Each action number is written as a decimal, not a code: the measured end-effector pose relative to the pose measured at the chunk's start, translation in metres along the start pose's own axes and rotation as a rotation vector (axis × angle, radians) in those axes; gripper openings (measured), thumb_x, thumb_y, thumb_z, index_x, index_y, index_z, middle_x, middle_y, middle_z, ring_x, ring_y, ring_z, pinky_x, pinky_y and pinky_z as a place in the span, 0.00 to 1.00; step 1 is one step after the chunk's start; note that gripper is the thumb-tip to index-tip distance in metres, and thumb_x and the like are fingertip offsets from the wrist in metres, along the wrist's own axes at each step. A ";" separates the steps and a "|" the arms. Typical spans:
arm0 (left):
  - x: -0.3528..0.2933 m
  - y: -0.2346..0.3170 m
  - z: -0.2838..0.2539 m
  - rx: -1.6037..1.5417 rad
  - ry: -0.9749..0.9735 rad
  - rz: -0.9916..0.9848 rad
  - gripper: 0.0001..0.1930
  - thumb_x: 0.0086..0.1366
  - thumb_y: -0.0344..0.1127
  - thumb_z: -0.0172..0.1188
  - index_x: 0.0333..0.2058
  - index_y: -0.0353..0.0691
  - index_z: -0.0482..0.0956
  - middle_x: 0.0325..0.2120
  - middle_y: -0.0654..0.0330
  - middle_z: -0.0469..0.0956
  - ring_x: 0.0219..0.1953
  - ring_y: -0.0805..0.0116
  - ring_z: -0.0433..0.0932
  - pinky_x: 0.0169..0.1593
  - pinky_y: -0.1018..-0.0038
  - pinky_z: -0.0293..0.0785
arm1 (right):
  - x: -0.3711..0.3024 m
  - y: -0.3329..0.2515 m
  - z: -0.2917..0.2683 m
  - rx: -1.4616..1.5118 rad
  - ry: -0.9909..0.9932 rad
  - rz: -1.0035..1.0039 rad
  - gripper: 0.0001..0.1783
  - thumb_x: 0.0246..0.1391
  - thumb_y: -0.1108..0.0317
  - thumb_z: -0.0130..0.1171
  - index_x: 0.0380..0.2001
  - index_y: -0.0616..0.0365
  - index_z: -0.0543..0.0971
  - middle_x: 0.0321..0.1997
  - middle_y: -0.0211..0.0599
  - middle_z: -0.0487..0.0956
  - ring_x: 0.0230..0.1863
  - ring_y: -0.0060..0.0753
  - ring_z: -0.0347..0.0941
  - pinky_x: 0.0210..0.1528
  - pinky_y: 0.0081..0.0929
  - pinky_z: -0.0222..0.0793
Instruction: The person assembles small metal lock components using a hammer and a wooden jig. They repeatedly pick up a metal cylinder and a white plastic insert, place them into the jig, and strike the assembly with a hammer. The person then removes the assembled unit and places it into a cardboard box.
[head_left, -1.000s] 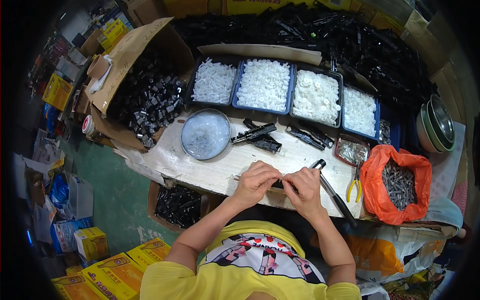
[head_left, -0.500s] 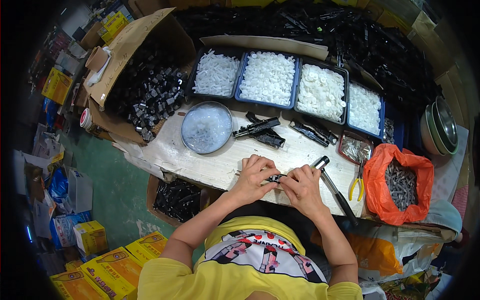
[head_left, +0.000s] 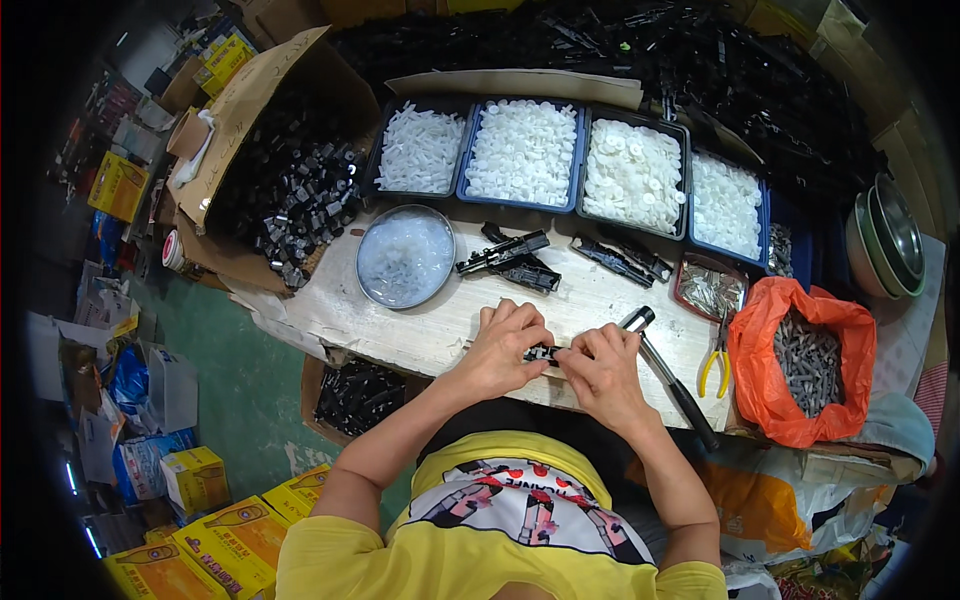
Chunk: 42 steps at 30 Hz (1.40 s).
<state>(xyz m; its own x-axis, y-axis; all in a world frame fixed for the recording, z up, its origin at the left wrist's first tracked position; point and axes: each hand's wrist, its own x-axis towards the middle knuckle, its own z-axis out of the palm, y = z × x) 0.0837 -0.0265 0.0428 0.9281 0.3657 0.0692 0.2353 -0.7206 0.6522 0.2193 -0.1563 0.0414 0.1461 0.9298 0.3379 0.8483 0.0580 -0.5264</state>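
Near the front edge of the white worktable, a small black plastic part lies between my two hands. My left hand grips its left end, fingers curled and partly hiding it. With pinched fingers, my right hand holds the other end. Beyond my hands lie crossed black plastic assemblies and another black assembly. A hammer with a dark grip rests just right of my right hand, and yellow-handled pliers lie past it.
A round tray of translucent pieces stands left of centre. Behind are bins of white plastic parts. A cardboard box of black pieces is at left, an orange bag of grey parts at right, and a red dish of metal pieces nearby.
The view has shifted slightly. Both hands stay on the black part, with only small finger movements; the left hand's fingers now show more of its dark end.
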 end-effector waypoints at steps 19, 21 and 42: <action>0.274 0.081 0.068 0.502 -0.042 0.346 0.08 0.40 0.31 0.63 0.23 0.38 0.78 0.24 0.51 0.77 0.35 0.54 0.74 0.40 0.63 0.62 | 0.010 0.129 -0.069 -0.605 -0.095 0.576 0.09 0.39 0.70 0.55 0.28 0.57 0.78 0.32 0.42 0.75 0.43 0.42 0.66 0.49 0.50 0.51; 0.280 0.081 0.066 0.524 -0.093 0.362 0.07 0.41 0.29 0.61 0.23 0.37 0.78 0.23 0.51 0.77 0.33 0.54 0.74 0.40 0.62 0.62 | 0.015 0.127 -0.069 -0.576 -0.125 0.558 0.11 0.37 0.74 0.53 0.30 0.59 0.78 0.32 0.45 0.75 0.42 0.44 0.67 0.49 0.51 0.50; 0.233 0.062 0.015 -1.325 -0.199 -0.244 0.06 0.60 0.27 0.53 0.36 0.36 0.73 0.25 0.58 0.75 0.25 0.74 0.74 0.26 0.79 0.73 | 0.017 0.138 -0.065 -0.541 0.017 0.442 0.12 0.38 0.70 0.56 0.32 0.55 0.77 0.30 0.37 0.73 0.40 0.40 0.67 0.43 0.49 0.53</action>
<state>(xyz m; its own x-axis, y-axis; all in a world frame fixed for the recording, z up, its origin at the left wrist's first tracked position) 0.3192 0.0053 0.0881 0.9552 0.2296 -0.1867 0.0517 0.4918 0.8692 0.3721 -0.1559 0.0257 0.5398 0.8186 0.1962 0.8414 -0.5175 -0.1560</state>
